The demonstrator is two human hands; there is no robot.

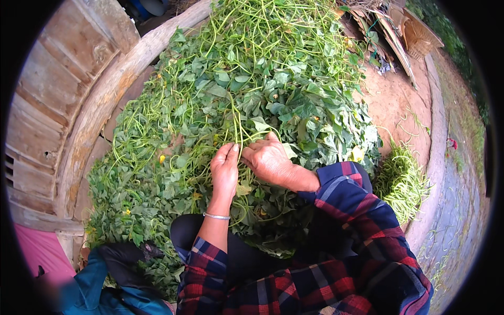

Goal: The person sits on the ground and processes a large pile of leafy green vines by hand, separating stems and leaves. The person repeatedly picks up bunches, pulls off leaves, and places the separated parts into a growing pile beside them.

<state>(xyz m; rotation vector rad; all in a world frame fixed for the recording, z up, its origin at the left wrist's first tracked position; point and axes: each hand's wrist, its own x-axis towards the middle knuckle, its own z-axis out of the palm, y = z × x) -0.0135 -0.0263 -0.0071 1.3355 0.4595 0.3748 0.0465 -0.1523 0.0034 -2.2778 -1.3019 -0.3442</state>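
A wide heap of leafy green vines [294,79] spreads before me and around my knees. My left hand [224,165], with a silver bangle at its wrist, is closed in an upright pinch on a light green vine stem [235,118] that rises from its fingertips. Close beside it, my right hand [269,160] is closed with fingers curled against the same vine; what lies inside its grip is partly hidden. A pale leaf [289,150] shows just behind the right hand's knuckles.
Stripped pale green stems [401,181] lie in a pile by my right knee. A wooden plank wall [47,121] and a long log sill [97,102] border the left side. Another person's teal sleeve [97,286] shows at lower left. A woven basket [418,42] stands at far right.
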